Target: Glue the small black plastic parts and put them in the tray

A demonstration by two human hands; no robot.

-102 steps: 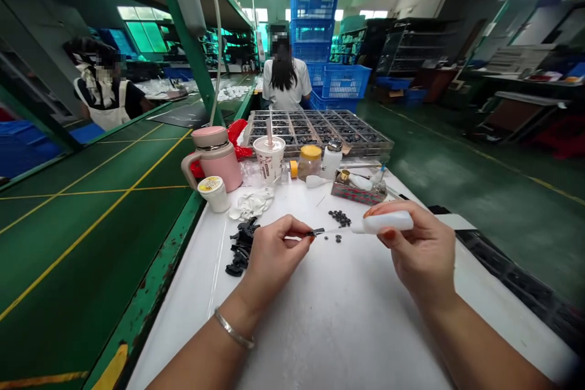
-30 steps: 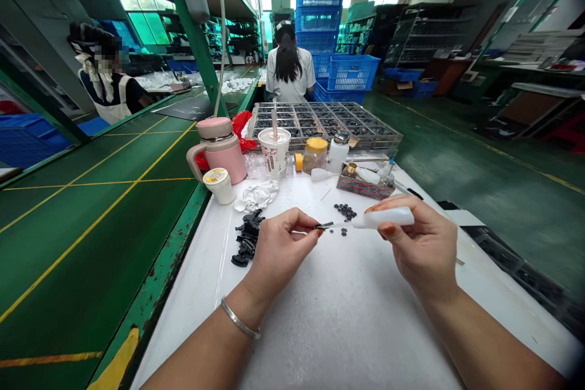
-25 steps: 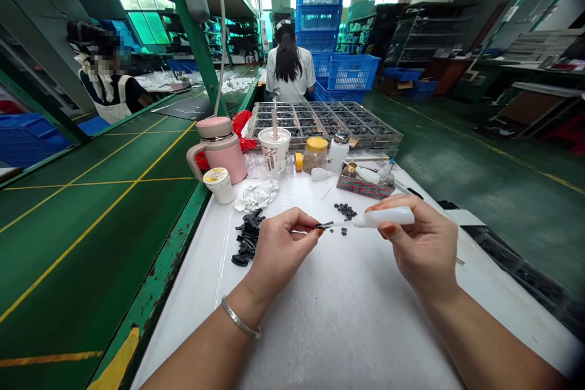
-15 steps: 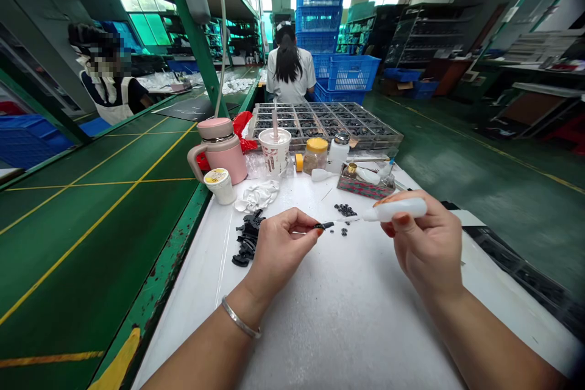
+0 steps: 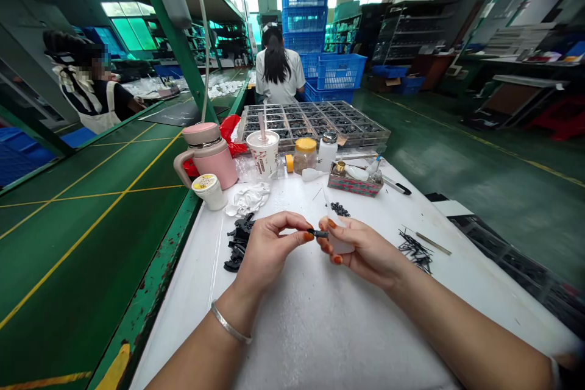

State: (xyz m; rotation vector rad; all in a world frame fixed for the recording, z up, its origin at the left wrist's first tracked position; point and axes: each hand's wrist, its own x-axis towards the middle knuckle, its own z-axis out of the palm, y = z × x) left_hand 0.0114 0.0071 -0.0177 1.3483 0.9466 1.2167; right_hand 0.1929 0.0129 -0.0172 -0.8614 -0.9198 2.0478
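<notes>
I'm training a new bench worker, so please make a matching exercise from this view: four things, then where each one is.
Things:
1. Pink mug
2. Jar with yellow lid
3. Pile of black parts
4. Small black part

Places:
A. Between the left hand and the right hand
B. Just left of the left hand, on the white bench
C. Near the bench's left edge, behind the crumpled white glove
D. Beside a white bottle, in front of the metal tray

Pairs: 1-C, 2-D, 3-B, 4-A

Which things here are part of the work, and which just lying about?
Part of the work:
small black piece in the left hand
white plastic squeeze bottle in the right hand
heap of black pieces

Just lying about:
pink insulated mug
white paper cup with straw
</notes>
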